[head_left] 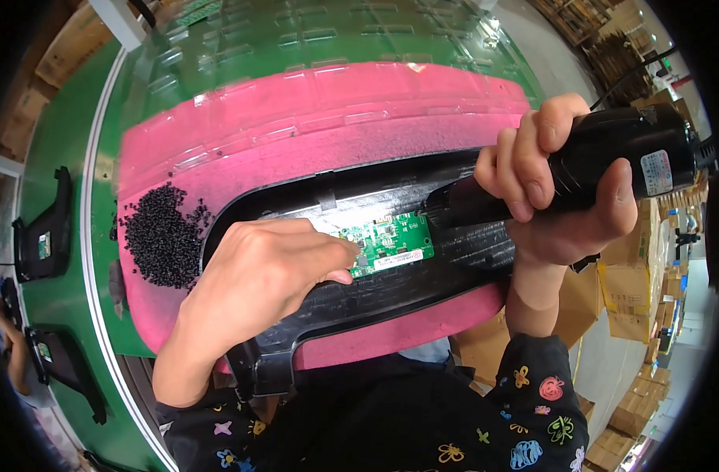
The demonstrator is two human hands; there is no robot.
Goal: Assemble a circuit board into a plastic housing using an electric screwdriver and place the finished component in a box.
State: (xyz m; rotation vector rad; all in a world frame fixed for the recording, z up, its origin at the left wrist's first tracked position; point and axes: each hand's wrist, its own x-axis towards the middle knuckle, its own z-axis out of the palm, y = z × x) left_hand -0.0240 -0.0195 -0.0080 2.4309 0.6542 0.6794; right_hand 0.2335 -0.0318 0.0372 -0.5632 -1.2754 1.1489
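Note:
A green circuit board (399, 240) with a white label strip lies inside a long black plastic housing (359, 311). My left hand (273, 259) reaches over the housing's near side, its fingers closed on the board's left end; the fingertips are partly hidden. In my right hand (556, 185) is a black electric screwdriver (627, 149), held almost level with the fingers wrapped round its body. Its dark front end points left, close to the board's right edge. I cannot make out whether the tip touches a screw.
The housing rests on a pink mat (407, 330). A heap of small black screws (164, 236) lies left of it. Clear plastic trays (328, 63) spread across the back. More black housings (49, 228) stand far left, near another person's arm (15, 346). Cardboard boxes (631, 275) fill the right.

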